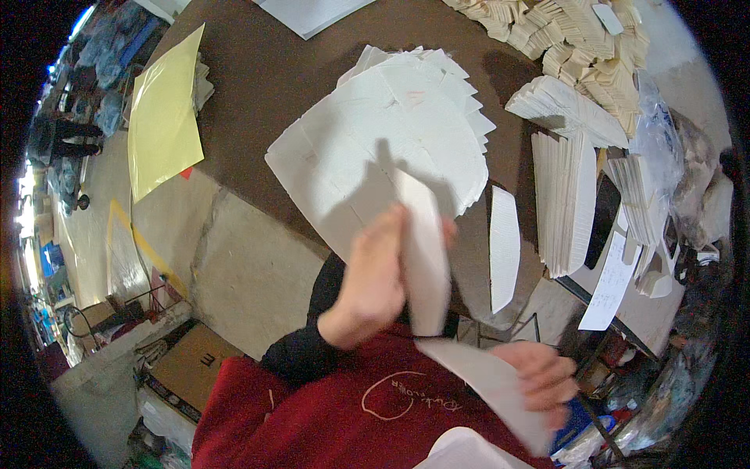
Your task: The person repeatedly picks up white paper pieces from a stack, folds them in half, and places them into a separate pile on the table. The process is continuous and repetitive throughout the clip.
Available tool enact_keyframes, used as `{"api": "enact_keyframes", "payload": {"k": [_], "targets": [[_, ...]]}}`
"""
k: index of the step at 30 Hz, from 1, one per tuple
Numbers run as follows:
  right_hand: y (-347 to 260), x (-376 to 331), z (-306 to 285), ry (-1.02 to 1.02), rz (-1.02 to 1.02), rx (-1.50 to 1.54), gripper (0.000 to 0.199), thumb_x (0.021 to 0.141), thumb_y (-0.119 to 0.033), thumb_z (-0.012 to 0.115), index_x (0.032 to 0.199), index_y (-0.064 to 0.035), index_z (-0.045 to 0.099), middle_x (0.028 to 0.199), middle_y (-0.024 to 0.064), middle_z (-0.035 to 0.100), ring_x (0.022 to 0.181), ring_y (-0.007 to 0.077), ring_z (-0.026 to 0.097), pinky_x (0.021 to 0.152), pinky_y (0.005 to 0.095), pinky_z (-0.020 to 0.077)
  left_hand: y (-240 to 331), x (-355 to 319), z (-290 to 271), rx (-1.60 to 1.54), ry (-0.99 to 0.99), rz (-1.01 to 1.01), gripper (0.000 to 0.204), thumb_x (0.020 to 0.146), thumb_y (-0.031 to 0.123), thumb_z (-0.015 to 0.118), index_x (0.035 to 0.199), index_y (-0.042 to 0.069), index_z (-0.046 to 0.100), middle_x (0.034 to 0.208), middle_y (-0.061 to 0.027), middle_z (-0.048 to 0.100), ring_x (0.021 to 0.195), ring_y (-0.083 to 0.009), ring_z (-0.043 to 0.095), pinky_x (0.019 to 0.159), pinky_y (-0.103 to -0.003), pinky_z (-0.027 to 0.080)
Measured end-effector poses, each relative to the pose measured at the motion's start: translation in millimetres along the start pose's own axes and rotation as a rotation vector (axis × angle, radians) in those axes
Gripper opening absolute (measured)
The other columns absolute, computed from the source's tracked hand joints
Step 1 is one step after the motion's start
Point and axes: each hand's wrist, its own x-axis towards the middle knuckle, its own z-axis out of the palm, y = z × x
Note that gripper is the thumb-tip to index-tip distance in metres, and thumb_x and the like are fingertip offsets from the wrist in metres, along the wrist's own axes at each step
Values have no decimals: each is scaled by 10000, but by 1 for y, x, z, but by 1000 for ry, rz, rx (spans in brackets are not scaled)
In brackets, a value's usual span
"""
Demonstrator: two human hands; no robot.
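My left hand [371, 273], slightly blurred, is closed on an upright strip of white card [426, 258] with angled ends. Low on the right, close to my body, my right hand [539, 379] curls its fingers round the edge of a white card flap [492, 391]. The flap's upper corner meets the strip's lower end; whether they are one folded piece I cannot tell. Just beyond my hands, a fanned stack of white cut sheets [391, 125] lies on the brown table [242, 148]. A single white strip [504, 250] rests by the table's edge, right of the stack.
Bundles of folded white card [566, 203] stand on the right, beside a dark phone-like object [603, 223] and a written paper slip [609, 285]. Cream card pieces [570, 39] heap up at the far right. A yellow sheet [166, 113] overhangs the left edge.
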Motion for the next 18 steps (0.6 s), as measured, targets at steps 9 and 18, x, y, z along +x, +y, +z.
{"api": "enact_keyframes", "payload": {"k": [9,18], "targets": [[15,10,15,87,783,-693,414,919,71,618,1323,5,558,938,82,666,784,121,602,713,252,493,-33,8,-6,17,-201,84,499,1105,340,352,1395,-50,465,1324,-141,584,1181,-208,565,1011,-358,438],[34,17,30,131,1031,-681,229,892,44,702,1121,41,688,987,109,714,843,122,634,755,249,502,-51,-16,4,258,-224,290,475,1103,354,379,1385,5,534,1114,-64,668,987,-129,585,878,-280,464]]}}
